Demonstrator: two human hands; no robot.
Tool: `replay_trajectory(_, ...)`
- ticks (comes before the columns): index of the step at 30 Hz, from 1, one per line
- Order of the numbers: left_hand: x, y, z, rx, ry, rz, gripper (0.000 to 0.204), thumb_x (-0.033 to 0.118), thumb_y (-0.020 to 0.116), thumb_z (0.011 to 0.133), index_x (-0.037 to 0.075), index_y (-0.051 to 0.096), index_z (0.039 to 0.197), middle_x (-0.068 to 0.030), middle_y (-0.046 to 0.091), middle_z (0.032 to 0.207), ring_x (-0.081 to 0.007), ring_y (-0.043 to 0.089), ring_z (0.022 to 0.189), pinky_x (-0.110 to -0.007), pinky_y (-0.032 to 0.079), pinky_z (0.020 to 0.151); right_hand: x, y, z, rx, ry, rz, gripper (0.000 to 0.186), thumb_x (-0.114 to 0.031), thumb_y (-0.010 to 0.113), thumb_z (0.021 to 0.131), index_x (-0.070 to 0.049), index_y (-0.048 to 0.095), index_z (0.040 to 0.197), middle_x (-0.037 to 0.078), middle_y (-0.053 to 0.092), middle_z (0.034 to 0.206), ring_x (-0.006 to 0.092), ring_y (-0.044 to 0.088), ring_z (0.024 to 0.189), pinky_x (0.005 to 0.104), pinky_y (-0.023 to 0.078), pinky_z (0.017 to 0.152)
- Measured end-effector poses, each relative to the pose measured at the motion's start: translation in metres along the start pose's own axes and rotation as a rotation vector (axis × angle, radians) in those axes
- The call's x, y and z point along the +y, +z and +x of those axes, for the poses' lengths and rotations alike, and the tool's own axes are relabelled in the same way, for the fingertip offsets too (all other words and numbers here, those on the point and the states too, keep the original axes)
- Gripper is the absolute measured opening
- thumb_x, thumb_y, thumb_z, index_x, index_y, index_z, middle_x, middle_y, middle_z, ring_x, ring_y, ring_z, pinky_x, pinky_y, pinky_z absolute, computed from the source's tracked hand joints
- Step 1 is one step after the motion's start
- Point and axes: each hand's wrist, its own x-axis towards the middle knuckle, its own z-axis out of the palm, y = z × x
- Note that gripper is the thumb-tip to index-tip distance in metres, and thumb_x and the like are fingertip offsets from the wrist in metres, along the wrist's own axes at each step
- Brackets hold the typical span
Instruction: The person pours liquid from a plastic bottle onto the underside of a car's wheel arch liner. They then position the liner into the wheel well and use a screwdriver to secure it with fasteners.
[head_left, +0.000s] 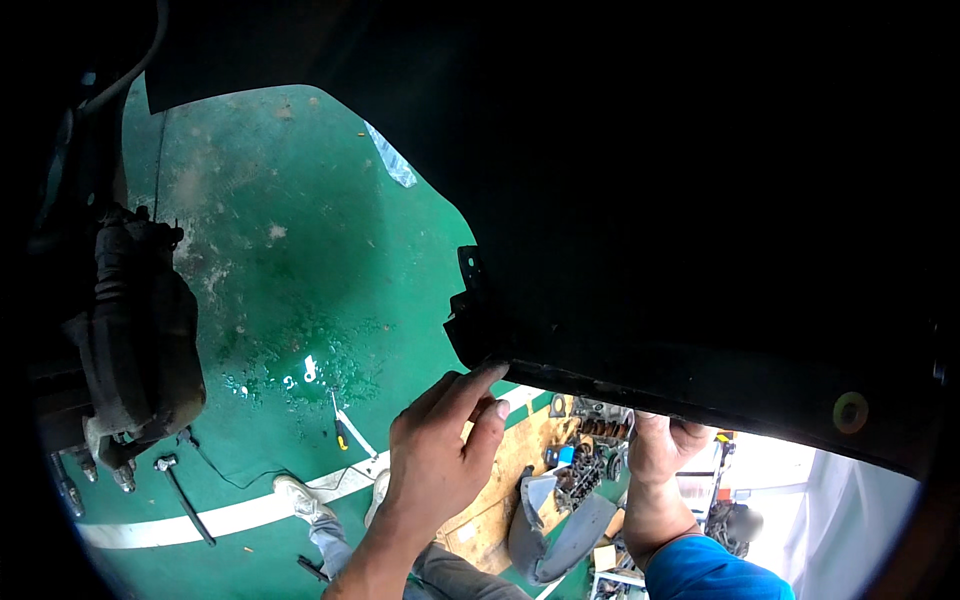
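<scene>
A large dark panel [640,300], shaped like a car's fender with a curved wheel-arch edge, fills the upper right. Its surface is mostly lost in shadow. My left hand [435,445] is at its lower corner, index fingertip touching the edge, thumb apart below and nothing in the grasp. Just above that fingertip a dark bracket [470,268] with a hole juts from the panel. Farther right, my right hand [662,452] reaches up to the same lower edge with curled fingers. The panel hides its fingertips and whatever they hold.
A dark brake caliper [145,340] hangs at the left. On the wet green floor [290,230] lie a ratchet wrench [185,500], a yellow-handled screwdriver [340,430] and a cable. Engine parts and a grey curved piece [560,540] lie near a wooden board [490,510] below.
</scene>
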Motion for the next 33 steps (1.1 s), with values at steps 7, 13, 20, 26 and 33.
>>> replay_trajectory(7,0.001,0.010,0.008,-0.096,0.017,0.099,0.032,0.011,0.065,0.088,-0.001,0.063,0.117,-0.0124,0.065,0.070,-0.0194,0.066,0.060,-0.033,0.052,0.058,-0.002,0.007,0.001,0.029,0.027,0.105,0.028,-0.003,0.073,0.084,-0.002,0.066,0.111,0.011,0.069,0.107,0.0171,0.066,0.096,0.0299,0.051,0.090)
replay_trajectory(13,0.013,0.011,0.009,-0.277,-0.069,-0.169,0.039,0.015,0.065,0.090,-0.004,0.059,0.123,-0.0112,0.066,0.067,-0.0170,0.067,0.060,-0.030,0.052,0.058,-0.002,0.008,0.005,0.026,0.011,0.144,0.028,-0.002,0.073,0.084,-0.001,0.066,0.111,0.012,0.070,0.106,0.0180,0.067,0.096,0.0305,0.052,0.090)
replay_trajectory(20,0.030,0.011,0.005,-0.476,-0.184,-0.715,0.051,0.013,0.058,0.097,0.000,0.041,0.143,-0.0136,0.069,0.082,-0.0148,0.067,0.072,-0.029,0.055,0.065,0.001,0.009,0.004,0.025,0.016,0.151,0.032,-0.002,0.070,0.086,-0.001,0.061,0.117,0.012,0.069,0.107,0.0199,0.067,0.098,0.0330,0.054,0.089)
replay_trajectory(26,0.034,0.018,0.010,-0.461,-0.246,-1.012,0.037,0.017,0.054,0.099,0.001,0.049,0.132,-0.0107,0.067,0.076,-0.0133,0.065,0.067,-0.028,0.054,0.061,-0.002,0.013,0.004,0.027,0.056,0.195,0.029,0.001,0.066,0.089,-0.001,0.060,0.117,0.013,0.068,0.107,0.0211,0.067,0.098,0.0344,0.055,0.089)
replay_trajectory(33,0.027,0.032,0.007,-0.267,-0.322,-1.037,0.026,0.014,0.059,0.097,0.000,0.062,0.118,-0.0072,0.067,0.077,-0.0121,0.065,0.067,-0.027,0.054,0.061,0.000,0.013,0.002,0.031,0.061,0.215,0.027,0.000,0.066,0.089,-0.001,0.060,0.116,0.015,0.068,0.111,0.0230,0.067,0.101,0.0355,0.055,0.092)
